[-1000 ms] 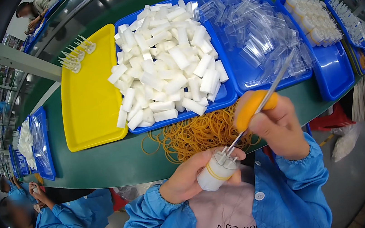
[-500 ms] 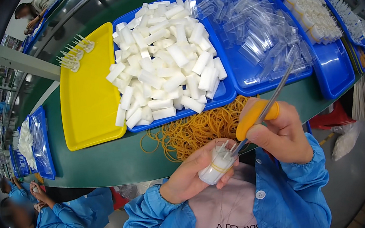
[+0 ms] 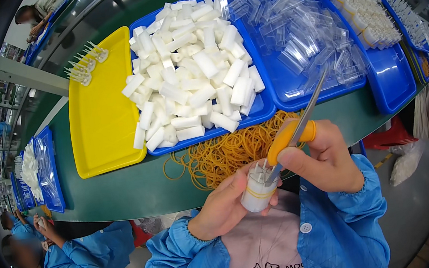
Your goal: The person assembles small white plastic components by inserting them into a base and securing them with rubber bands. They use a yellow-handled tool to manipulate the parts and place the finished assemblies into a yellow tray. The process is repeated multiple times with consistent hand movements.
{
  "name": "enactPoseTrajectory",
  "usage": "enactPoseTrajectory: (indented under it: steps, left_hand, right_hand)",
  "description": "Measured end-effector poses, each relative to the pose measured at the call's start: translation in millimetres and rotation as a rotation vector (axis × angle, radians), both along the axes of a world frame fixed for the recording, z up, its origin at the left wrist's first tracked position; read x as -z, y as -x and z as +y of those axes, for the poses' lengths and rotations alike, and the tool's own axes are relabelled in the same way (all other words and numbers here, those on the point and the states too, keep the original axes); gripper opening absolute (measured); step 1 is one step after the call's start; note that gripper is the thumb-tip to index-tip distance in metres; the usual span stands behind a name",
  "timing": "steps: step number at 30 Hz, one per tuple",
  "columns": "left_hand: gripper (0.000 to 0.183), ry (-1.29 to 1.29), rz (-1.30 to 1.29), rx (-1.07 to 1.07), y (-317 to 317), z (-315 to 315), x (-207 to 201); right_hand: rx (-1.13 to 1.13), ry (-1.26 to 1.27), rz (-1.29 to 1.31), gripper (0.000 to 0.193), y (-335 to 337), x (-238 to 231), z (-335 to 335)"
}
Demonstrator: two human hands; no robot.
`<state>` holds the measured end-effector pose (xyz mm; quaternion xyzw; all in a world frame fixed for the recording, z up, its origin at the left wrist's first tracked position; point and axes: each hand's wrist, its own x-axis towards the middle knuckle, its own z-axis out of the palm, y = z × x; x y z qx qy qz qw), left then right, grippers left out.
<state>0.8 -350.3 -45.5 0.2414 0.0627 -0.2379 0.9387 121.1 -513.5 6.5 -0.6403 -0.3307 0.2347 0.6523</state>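
Note:
My left hand (image 3: pixel 222 204) is closed around a short, clear-walled cylinder (image 3: pixel 256 194) with white material inside. A yellow rubber band circles it, and thin white prongs stick up at its top. A long, pointed metal tool that looks like tweezers (image 3: pixel 306 114) is gripped in my right hand (image 3: pixel 324 155), between the bare thumb and a finger wearing an orange finger cot (image 3: pixel 282 143). The tool's lower end reaches the cylinder's top rim; its exact contact there is too small to make out. Just beyond my hands lies a pile of yellow-brown rubber bands (image 3: pixel 217 157).
Blue trays hold white foam blocks (image 3: pixel 191 78) and clear plastic pieces (image 3: pixel 294 38). A yellow tray (image 3: pixel 102 115) has several pronged white parts at its top. Banded white bundles (image 3: pixel 366 16) fill a tray at the right. A co-worker in blue (image 3: pixel 80 257) sits at the left.
The cylinder has turned more upright and shifted slightly right. My right hand has moved a little left and down, with the tool tilted more steeply.

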Motion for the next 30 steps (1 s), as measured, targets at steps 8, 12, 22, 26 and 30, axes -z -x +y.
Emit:
enactPoseTrajectory:
  steps: [8,12,22,26,30]
  left_hand:
    - [0.057,0.041,0.031,0.002,1.3,-0.5,5.8]
    - [0.057,0.134,0.136,0.021,-2.8,2.3,6.1]
    - [0.057,0.074,0.146,-0.001,-3.2,2.5,2.2]
    - [0.057,-0.036,0.180,-0.023,-1.7,1.1,-5.8]
    - [0.056,-0.091,0.155,0.000,1.6,2.7,-6.3]
  right_hand:
    - [0.008,0.038,-0.159,0.013,0.7,6.8,3.9]
    - [0.067,0.004,-0.186,0.013,3.2,14.3,7.2]
    - [0.044,-0.019,0.070,0.013,5.3,11.5,7.1]
    - [0.030,0.030,0.028,0.012,5.5,4.8,7.0]
    - [0.055,0.014,-0.268,0.012,6.2,9.1,6.4]
